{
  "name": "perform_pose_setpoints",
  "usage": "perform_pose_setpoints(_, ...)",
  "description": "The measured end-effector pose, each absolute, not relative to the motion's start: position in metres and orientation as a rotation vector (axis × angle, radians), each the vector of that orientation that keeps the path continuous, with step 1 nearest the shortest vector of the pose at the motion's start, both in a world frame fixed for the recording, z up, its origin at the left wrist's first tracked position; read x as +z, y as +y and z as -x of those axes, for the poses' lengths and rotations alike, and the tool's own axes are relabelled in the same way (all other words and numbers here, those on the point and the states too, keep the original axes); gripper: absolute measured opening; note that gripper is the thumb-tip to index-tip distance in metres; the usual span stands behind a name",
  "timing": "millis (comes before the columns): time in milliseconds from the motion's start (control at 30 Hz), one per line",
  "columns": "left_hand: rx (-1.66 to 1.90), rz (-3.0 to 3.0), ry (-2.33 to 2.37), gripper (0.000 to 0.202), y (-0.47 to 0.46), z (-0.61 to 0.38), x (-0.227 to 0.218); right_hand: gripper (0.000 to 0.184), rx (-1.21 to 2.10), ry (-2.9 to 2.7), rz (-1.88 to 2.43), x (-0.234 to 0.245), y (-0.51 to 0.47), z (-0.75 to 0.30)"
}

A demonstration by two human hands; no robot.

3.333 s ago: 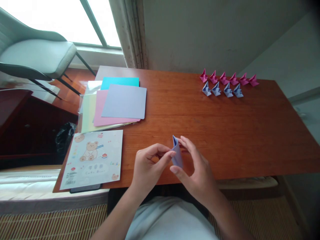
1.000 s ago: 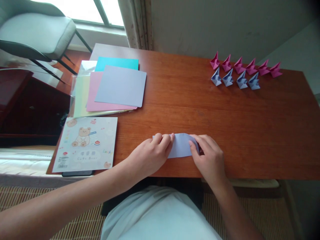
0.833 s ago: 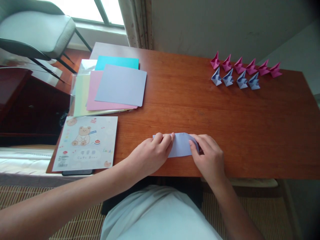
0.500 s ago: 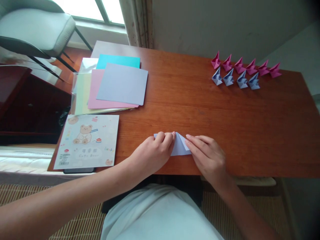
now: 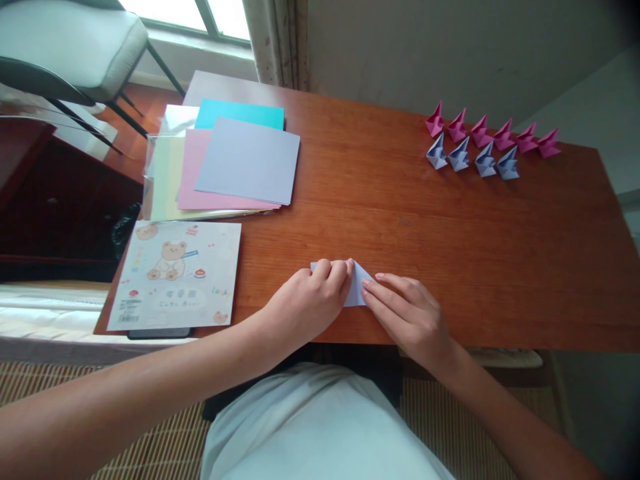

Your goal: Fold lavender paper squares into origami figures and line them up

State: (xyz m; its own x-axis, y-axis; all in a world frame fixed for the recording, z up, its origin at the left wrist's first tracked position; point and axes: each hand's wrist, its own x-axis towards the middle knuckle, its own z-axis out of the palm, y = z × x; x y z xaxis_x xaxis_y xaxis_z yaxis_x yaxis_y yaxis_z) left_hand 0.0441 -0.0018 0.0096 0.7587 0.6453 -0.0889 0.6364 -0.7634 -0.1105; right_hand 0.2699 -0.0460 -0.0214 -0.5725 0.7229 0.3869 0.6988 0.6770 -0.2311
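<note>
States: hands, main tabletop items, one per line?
Small lavender paper, partly folded.
Left hand, curled on it.
Right hand, extended, touching its right side.
Six magenta paper figures, folded, lined up.
Four lavender paper figures, folded, lined up.
Layered coloured paper sheets, unfolded, overlapping.
White bear-print card, lying flat.

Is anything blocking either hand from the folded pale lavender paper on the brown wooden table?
Nothing visible is: the left hand lies over part of the folded pale lavender paper, the right hand touches its right side, and no other object shows between hands and paper.
</note>
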Motion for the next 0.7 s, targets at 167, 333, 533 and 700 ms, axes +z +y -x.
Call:
perform_pose_setpoints(167,0.173,2.884,-1.041,0.046,-0.001,-0.0444,0.0097,0.04,0.114,-2.472,1.095,-0.0227,-0.0477,-0.2724)
perform_pose_setpoints(333,0.19,2.901,-1.063,0.046,-0.0014,-0.0442,0.0092,0.039,0.14,-2.48,1.11,-0.0218,-0.0474,-0.2732)
perform_pose_setpoints(533,0.186,2.882,-1.06,0.046,-0.002,-0.0443,0.0093,0.038,0.117,-2.477,1.131,-0.022,-0.0483,-0.2718)
perform_pose_setpoints(700,0.172,2.876,-1.037,0.045,-0.0001,-0.043,0.0104,0.033,0.051,-2.468,1.111,-0.0219,-0.0477,-0.27)
